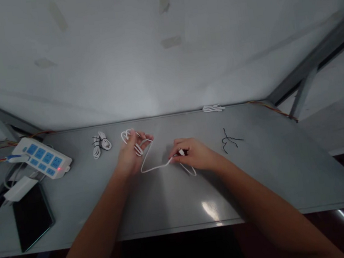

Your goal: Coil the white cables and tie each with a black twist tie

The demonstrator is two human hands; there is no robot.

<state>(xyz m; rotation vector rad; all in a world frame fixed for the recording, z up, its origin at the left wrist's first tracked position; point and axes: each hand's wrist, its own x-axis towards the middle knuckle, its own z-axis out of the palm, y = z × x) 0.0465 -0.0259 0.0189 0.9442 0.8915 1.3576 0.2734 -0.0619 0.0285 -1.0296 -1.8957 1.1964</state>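
Note:
A white cable (154,168) runs between my two hands over the grey table. My left hand (130,152) holds several loops of it, with the thumb across them and the fingers curled behind. To the right, my right hand (193,153) pinches the cable near its white plug, and a short loop hangs below the fingers. Left of my left hand lies a white cable bundle (101,144) bound with black ties. Several loose black ties (230,139) lie right of my right hand.
Another folded white cable (213,108) lies by the back wall. On the left are a white power strip (44,157) with blue sockets, a white adapter (21,188) and a dark tablet (33,217). The grey table (182,211) has its front edge near my forearms.

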